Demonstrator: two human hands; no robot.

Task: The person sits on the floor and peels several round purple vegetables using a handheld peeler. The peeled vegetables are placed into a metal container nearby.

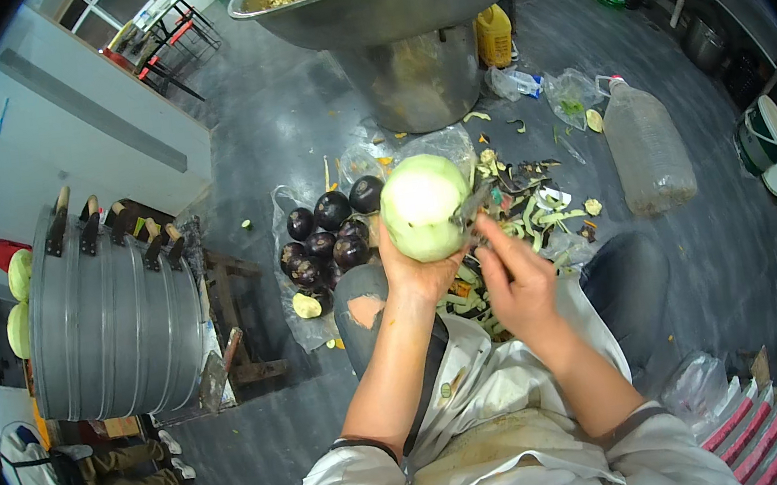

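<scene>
My left hand [417,271] cups a large, round, peeled eggplant [425,213] from below and from its left side. Its surface is pale green, nearly white on top, with a small dark spot on the front. At its right side, my right hand [518,278] grips a small metal peeler [472,208], blurred and partly covered by the fingers. The peeler's head is against or very close to the flesh. Dark purple round eggplants [333,209] sit on a clear plastic bag [298,328] to the left. Green and dark peelings [537,222] litter the floor ahead and between my legs.
A wide steel basin [377,14] of chopped food stands ahead on a metal drum [406,86]. To the left, steel cylinders [117,323] with several cleavers stand beside a wooden stand [252,373]. Another person [120,474] is at lower left. A large plastic jug [647,148] lies right.
</scene>
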